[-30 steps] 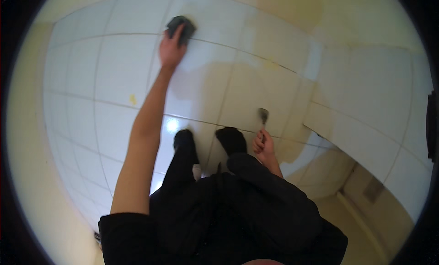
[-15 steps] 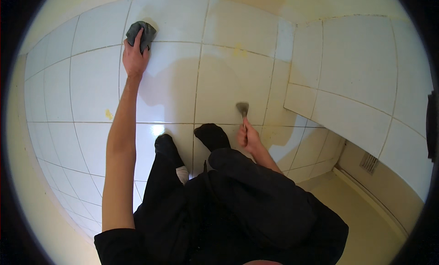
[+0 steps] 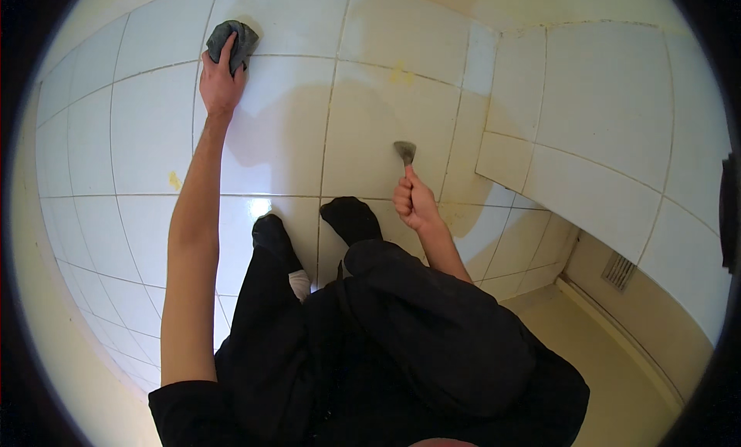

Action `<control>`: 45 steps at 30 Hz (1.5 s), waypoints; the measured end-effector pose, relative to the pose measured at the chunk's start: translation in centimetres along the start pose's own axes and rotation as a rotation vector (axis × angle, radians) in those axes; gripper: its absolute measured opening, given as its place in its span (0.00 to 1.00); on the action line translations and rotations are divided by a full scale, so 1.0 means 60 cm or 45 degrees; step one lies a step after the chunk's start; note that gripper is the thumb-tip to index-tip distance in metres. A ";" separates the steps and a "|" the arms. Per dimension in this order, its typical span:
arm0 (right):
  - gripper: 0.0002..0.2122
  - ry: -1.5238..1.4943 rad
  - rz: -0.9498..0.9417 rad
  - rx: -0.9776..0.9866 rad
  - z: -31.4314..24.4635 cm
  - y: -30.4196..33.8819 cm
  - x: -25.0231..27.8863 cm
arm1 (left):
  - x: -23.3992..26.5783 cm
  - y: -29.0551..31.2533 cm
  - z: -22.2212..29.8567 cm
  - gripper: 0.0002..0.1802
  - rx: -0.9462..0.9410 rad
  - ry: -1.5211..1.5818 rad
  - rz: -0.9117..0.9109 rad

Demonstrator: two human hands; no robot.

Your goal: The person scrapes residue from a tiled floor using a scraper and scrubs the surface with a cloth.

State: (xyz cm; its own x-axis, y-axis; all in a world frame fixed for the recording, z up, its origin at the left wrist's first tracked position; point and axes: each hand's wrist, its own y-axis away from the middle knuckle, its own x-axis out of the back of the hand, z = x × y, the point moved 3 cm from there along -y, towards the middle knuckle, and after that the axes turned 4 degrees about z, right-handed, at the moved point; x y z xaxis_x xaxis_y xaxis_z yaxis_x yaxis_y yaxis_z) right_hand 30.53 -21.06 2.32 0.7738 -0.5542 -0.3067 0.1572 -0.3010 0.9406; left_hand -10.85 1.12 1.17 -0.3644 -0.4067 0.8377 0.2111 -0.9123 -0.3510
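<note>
From my remote seat I have the left hand stretched well out ahead, its grip closed over a crumpled dark grey cloth, one finger laid along the top of the bundle. The cloth sits against the white tiles toward the far left of my view, close by a grout line. On the other side, much nearer the body, the right hand has its grip wrapped firmly about the handle of a scraper, whose flared grey blade points away from me; I cannot tell whether that blade touches the surface beneath it. The two hands are well apart, with a broad shadow falling between them. Just short of the right hand and to its left, I see the right foot in a black sock, and beside it the left foot, near a bright patch of reflected light. One yellow mark shows just left of the left forearm, and a fainter yellow smear lies beyond the scraper. Over on the right stands a tiled block, with a small vent grille below its edge.
</note>
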 end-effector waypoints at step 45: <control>0.21 0.160 0.483 0.524 -0.035 0.019 0.074 | -0.053 0.191 0.259 0.31 -0.850 0.179 -0.340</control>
State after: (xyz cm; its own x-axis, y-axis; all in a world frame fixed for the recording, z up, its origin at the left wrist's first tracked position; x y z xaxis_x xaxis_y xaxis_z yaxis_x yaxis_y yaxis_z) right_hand 35.42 -22.26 2.37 0.8006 -0.5932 0.0845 -0.3779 -0.3905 0.8395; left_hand 6.85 -7.28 0.96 -0.4483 -0.1279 0.8847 -0.4827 -0.7984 -0.3600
